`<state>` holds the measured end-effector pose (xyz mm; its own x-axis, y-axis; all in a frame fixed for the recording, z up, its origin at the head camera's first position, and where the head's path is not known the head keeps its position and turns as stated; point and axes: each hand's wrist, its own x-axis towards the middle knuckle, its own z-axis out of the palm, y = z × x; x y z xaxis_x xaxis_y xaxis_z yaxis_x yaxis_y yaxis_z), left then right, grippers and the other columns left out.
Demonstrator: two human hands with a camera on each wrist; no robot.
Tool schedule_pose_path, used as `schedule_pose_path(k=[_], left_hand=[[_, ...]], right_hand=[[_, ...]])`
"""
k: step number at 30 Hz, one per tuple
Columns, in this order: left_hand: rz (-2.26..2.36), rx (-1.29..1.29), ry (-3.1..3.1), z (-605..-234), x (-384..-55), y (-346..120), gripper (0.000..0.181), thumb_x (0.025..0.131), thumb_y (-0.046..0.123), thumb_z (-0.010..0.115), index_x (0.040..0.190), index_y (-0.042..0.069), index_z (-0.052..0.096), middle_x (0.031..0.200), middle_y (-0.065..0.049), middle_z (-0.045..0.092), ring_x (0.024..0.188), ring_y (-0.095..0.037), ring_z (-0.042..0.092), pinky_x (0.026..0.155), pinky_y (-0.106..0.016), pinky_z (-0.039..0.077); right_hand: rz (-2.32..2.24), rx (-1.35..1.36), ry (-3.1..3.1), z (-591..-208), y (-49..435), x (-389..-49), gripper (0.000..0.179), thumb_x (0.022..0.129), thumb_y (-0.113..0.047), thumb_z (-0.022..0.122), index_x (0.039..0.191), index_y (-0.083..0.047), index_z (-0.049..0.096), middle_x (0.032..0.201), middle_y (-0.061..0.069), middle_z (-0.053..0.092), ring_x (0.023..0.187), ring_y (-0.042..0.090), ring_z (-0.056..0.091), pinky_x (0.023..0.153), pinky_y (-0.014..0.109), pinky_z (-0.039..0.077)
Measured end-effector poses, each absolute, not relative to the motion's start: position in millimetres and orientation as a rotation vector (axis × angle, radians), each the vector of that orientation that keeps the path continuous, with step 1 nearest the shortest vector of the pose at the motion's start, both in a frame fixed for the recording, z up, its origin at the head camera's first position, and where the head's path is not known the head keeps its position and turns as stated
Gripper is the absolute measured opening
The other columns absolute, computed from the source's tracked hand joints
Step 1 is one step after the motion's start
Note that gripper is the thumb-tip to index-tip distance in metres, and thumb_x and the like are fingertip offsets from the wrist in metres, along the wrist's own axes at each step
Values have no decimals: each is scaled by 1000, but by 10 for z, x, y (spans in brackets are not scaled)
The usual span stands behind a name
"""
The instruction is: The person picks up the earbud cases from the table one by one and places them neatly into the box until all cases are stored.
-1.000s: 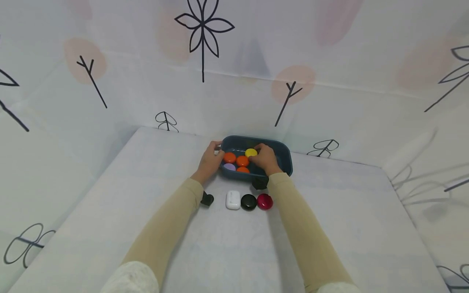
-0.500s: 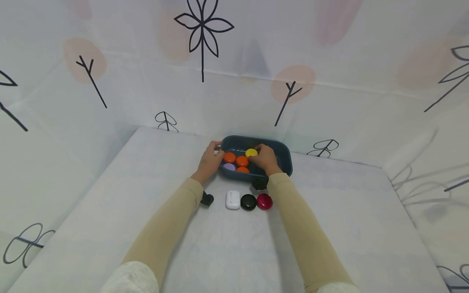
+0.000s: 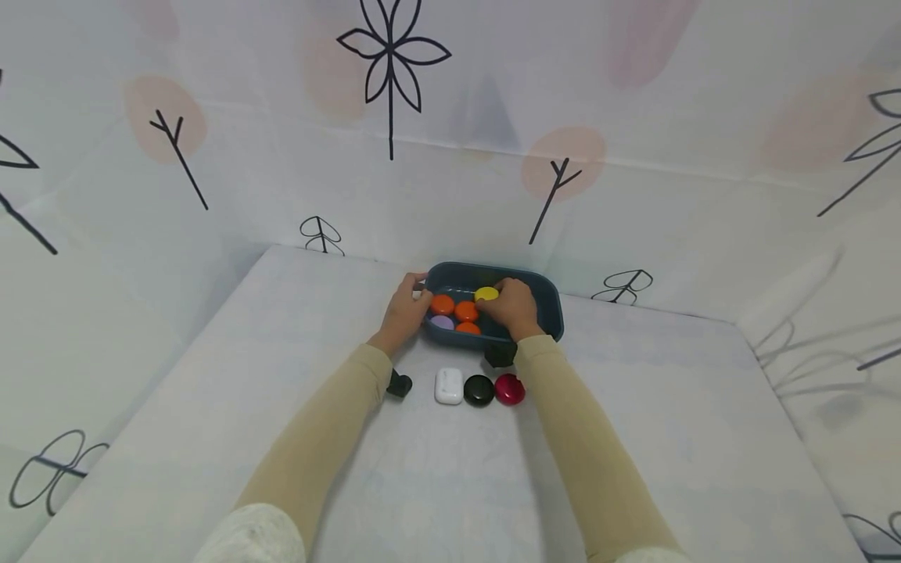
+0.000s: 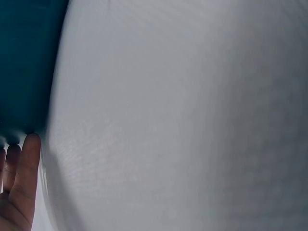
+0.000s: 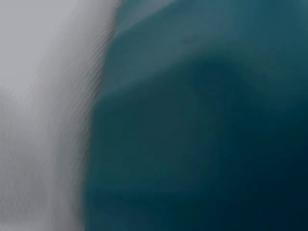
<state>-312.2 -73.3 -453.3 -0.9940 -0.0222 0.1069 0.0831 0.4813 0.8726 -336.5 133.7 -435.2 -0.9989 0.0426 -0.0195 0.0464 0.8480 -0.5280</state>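
Observation:
In the head view, a dark blue tray point(image 3: 457, 342) with rounded corners stands at the table's far edge. My left hand point(image 3: 401, 313) holds its left end, thumb at the rim; in the left wrist view, nearly straight fingers point(image 4: 28, 168) touch the outer wall. My right hand point(image 3: 516, 306) reaches inside and pinches a yellow disc point(image 3: 486, 294). Left of it lie an orange disc point(image 3: 442, 304), a second orange disc point(image 3: 466, 311), a third orange disc point(image 3: 468, 328) and a lilac disc point(image 3: 442, 321). The right wrist view is filled by blurred blue tray wall point(image 5: 159, 139).
On the white-covered table point(image 3: 457, 485), in front of the tray, sit a white rounded-rectangle case point(image 3: 449, 386), a glossy black disc point(image 3: 479, 390) and a dark red disc point(image 3: 510, 389) in a row. Patterned cloth point(image 3: 450, 180) hangs behind and at both sides.
My right hand has shifted slightly to the right inside the tray, and the yellow disc has moved a little with it. My left hand stays at the tray's left end.

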Motion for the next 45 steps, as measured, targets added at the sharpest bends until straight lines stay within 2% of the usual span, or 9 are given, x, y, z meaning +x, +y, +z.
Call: schedule_pose_path(k=[9,14,21,31,45], left_hand=[[-1569,-69,-2609,-4544,-3110,-711,45,81,27,43,125,22,40,117,-4,51,87,-19,51,79,-33,42],[-1573,-48,-2622,-4570,-3084,-718,45,81,27,44,125,21,40,117,-4,51,88,-18,52,79,-32,43],[-1591,-47,-2613,-4570,-3064,-729,46,80,27,44,125,22,40,117,-4,50,84,-18,52,72,-30,44],[-1570,-65,-2612,-4575,-3100,-723,45,81,26,44,125,22,40,116,-4,51,84,-18,51,75,-31,43],[-1557,-51,-2625,-4532,-3111,-729,45,81,26,44,125,21,40,118,-5,50,87,-19,51,79,-33,42]], right_hand=[[-1021,55,3033,-4339,1371,-3340,59,67,-44,63,110,-3,55,101,9,58,83,22,52,73,34,47],[-1099,17,3039,-4338,1374,-3299,57,68,-45,63,108,-6,57,99,8,60,81,20,54,71,32,47],[-1224,-47,3044,-4258,1347,-3236,53,68,-44,64,105,-6,60,97,8,60,82,20,54,71,32,47],[-1240,-87,3089,-4039,1346,-3089,50,67,-44,63,104,-12,60,97,3,61,84,18,53,72,32,45],[-1241,-242,3104,-3802,1435,-2788,48,67,-44,64,103,-13,60,98,4,62,87,20,55,75,35,44]])
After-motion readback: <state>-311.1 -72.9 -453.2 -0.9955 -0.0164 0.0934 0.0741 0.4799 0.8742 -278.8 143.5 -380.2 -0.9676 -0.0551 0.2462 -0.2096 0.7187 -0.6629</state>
